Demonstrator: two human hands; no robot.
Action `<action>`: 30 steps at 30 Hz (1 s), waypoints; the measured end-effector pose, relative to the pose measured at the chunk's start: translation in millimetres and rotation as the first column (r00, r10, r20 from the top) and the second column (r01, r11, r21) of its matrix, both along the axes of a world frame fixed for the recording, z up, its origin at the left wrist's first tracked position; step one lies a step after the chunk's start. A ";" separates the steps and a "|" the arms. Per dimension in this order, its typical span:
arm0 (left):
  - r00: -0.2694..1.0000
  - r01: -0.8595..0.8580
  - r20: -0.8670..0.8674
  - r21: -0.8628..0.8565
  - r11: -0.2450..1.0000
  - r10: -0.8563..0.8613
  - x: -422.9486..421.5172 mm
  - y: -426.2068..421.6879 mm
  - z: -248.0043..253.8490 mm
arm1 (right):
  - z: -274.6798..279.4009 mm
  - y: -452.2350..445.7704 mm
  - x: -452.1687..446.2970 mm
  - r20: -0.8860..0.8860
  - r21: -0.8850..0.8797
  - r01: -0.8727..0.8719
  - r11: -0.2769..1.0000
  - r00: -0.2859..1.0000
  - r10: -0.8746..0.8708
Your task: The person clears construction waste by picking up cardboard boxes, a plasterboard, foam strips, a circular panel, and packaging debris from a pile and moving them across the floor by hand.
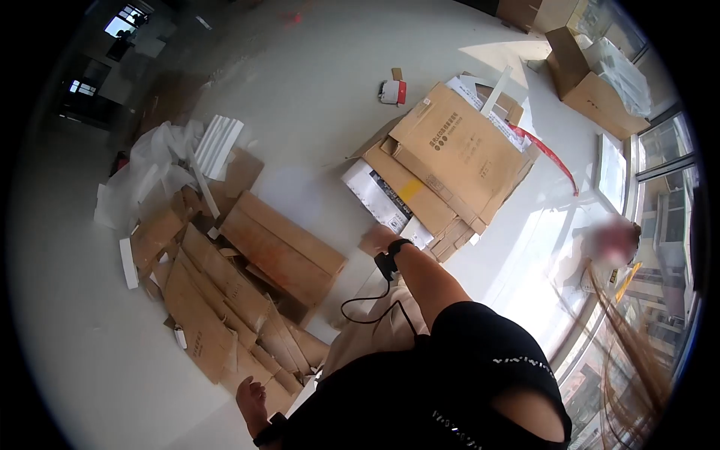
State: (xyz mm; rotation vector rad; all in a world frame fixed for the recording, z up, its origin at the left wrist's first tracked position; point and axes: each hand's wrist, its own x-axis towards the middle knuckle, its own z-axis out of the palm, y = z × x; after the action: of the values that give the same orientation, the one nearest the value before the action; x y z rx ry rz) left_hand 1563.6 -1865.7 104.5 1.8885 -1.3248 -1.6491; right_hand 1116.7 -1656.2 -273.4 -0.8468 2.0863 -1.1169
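Head | right hand (380, 239) near flat cardboard stack (463, 148) | crumpled translucent sheeting (150, 171)

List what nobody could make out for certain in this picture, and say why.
- Head view: bare right hand; blurred, so its grip is unclear.
- Head view: black lettering on the flat brown cardboard; too small to read.
- Head view: anything under the crumpled translucent plastic sheet; hidden by it.
- Head view: brown cardboard box; cut off by the top edge.

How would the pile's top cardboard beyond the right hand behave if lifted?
The top cardboard is probably stiff: its broad face lies nearly flat. It looks light for its size, apparently a flattened box, and might slide, resting on other cardboard.
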 end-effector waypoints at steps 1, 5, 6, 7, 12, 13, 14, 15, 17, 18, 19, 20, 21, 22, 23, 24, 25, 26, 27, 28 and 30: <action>0.999 -0.050 0.001 0.017 0.999 0.050 11.6 1.4 -3.5 | 15.2 -4.0 22.2 0.173 0.172 0.010 0.985 0.984 -0.040; 0.975 -0.221 -0.005 0.096 0.970 0.223 71.0 -10.0 -29.4 | 13.8 -1.4 45.2 0.221 0.414 -0.267 0.870 0.957 0.189; 0.954 -0.295 -0.023 0.104 0.950 0.299 88.7 -8.7 -38.1 | 0.6 3.3 38.1 -0.036 0.381 -0.393 0.837 0.898 0.438; 0.937 -0.344 -0.029 0.113 0.932 0.349 99.0 -8.7 -44.7 | -13.5 9.1 31.4 -0.309 0.365 -0.458 0.810 0.762 0.570; 0.804 -0.561 -0.053 0.264 0.785 0.592 162.9 -17.4 -118.4 | 66.9 -29.4 5.2 0.386 0.593 0.041 0.804 0.862 -0.328; 0.782 -0.584 -0.056 0.281 0.762 0.620 167.2 -20.2 -127.5 | 55.5 -31.6 -4.3 0.397 0.557 0.023 0.830 0.870 -0.291; 0.773 -0.574 -0.096 0.315 0.756 0.627 184.0 -24.4 -153.9 | 60.3 -45.4 -4.9 0.252 0.645 0.009 0.764 0.941 -0.225; 0.748 -0.594 -0.080 0.362 0.718 0.659 192.0 -29.9 -175.9 | 89.1 -71.9 6.1 0.149 0.780 -0.041 0.625 0.981 -0.121; 0.754 -0.595 -0.005 0.417 0.687 0.657 208.6 -42.1 -221.2 | -10.8 -90.8 -20.1 -0.305 0.770 -0.379 0.513 0.487 0.818; 0.749 -0.600 0.035 0.459 0.655 0.662 212.2 -49.8 -235.9 | 75.1 -172.0 38.4 -0.173 0.793 -0.252 0.555 0.780 0.601; 0.760 -0.572 0.022 0.496 0.653 0.649 221.0 -56.5 -253.0 | 39.7 -206.9 54.5 -0.255 0.703 -0.292 0.649 0.748 0.613; 0.761 -0.566 0.042 0.531 0.630 0.648 223.3 -66.3 -261.4 | 50.4 -265.5 90.9 -0.275 0.666 -0.339 0.665 0.716 0.641; 0.794 -0.544 0.070 0.527 0.653 0.604 225.7 -75.0 -269.8 | 76.0 -327.6 134.2 -0.163 0.713 -0.361 0.601 0.748 0.643; 0.825 -0.510 0.084 0.536 0.673 0.559 229.5 -83.5 -277.6 | 59.9 -384.0 171.2 -0.050 0.775 -0.500 0.387 0.562 0.826; 0.845 -0.498 0.119 0.532 0.685 0.521 233.9 -91.1 -288.0 | 111.2 -435.6 218.3 -0.049 0.746 -0.516 0.420 0.587 0.808; 0.874 -0.456 0.134 0.559 0.693 0.467 242.1 -100.0 -299.6 | 134.3 -480.7 259.4 -0.066 0.790 -0.567 0.234 0.300 0.952; 0.883 -0.443 0.134 0.558 0.702 0.450 239.8 -111.2 -305.1 | 102.0 -527.1 309.6 -0.074 0.779 -0.601 0.179 0.196 0.978; 0.888 -0.438 0.148 0.556 0.706 0.435 242.0 -116.3 -303.5 | 47.3 -576.4 371.5 -0.032 0.717 -0.693 0.080 0.082 0.996; 0.902 -0.418 0.156 0.548 0.725 0.402 230.7 -130.0 -291.9 | 55.0 -605.7 419.9 -0.050 0.638 -0.768 0.048 0.021 0.999; 0.913 -0.400 0.168 0.543 0.739 0.371 220.9 -137.0 -283.3 | 82.9 -615.5 448.6 -0.101 0.556 -0.829 0.061 0.005 0.995; 0.983 -0.097 -0.070 0.579 0.810 0.168 250.9 -133.8 -311.3 | 98.0 -636.4 495.6 -0.152 0.415 -0.909 0.046 -0.020 0.988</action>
State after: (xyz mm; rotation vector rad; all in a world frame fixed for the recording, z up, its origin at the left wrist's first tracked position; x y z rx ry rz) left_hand 1814.5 -1999.5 -206.9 2.0829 -0.6561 -2.2187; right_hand 1612.3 -2292.6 -175.3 -2.0982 1.1084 0.1550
